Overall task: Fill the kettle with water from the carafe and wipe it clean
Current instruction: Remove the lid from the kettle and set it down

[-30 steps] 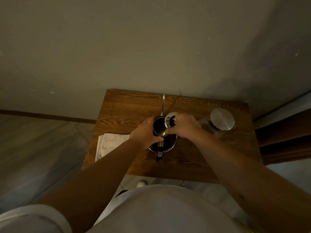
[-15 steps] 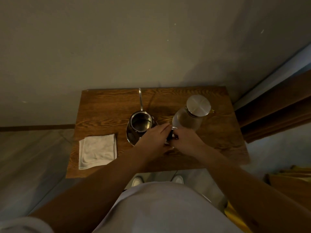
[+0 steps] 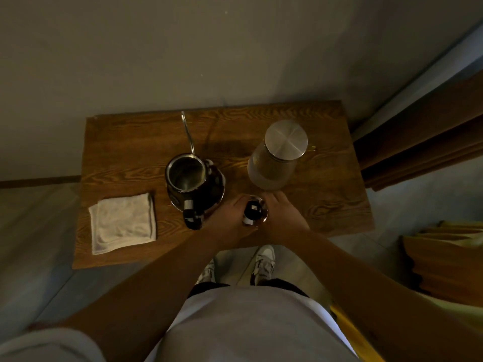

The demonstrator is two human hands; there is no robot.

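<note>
Both hands have set the lid (image 3: 254,210) down mid-frame, your left hand (image 3: 230,218) and right hand (image 3: 283,218) gripping it. Next, hold the heavy, breakable glass carafe (image 3: 274,163) by its body.

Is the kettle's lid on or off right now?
Off. The kettle shows an open mouth and bare steel interior; both hands hold the lid down on the table beside it.

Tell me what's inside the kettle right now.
The kettle stands open, its lid between both hands near the table edge. Inside, only shiny metal walls and bottom show; whether a little water lies there, the dim light hides.
</note>
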